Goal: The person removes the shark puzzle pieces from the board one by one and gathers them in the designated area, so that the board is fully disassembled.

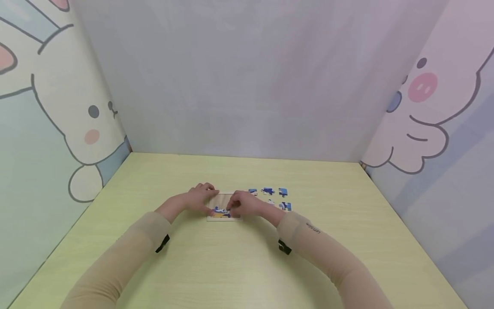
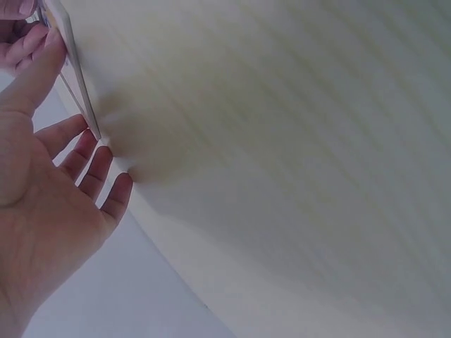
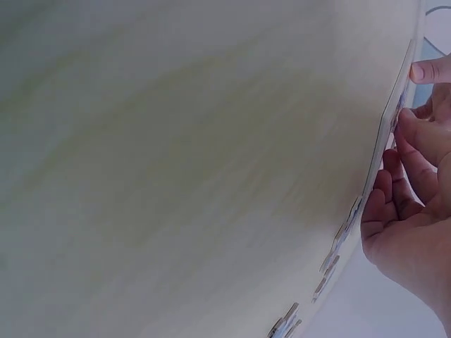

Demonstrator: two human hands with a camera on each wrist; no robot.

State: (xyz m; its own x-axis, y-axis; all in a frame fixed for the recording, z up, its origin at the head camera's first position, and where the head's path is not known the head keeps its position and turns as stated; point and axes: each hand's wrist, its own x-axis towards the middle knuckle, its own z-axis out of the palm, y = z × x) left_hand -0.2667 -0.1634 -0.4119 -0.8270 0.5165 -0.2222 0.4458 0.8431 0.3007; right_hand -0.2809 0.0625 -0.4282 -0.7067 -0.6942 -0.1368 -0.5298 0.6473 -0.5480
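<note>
A shallow wooden puzzle tray [image 1: 220,200] lies on the table, its bare wood showing in the upper part. Blue, white and yellow puzzle pieces [image 1: 220,213] fill part of its lower side. My left hand [image 1: 198,198] rests at the tray's left side, fingers spread by the far corner and thumb on the near-left part. In the left wrist view the thumb [image 2: 44,67] lies over the tray's edge. My right hand [image 1: 245,203] pinches a puzzle piece over the lower right of the tray; the fingers mostly hide that piece.
Several loose puzzle pieces [image 1: 283,192] lie in rows right of the tray, some partly behind the right hand. The pale yellow table [image 1: 216,266] meets a grey back wall [image 1: 239,86] and side walls with cartoon animals.
</note>
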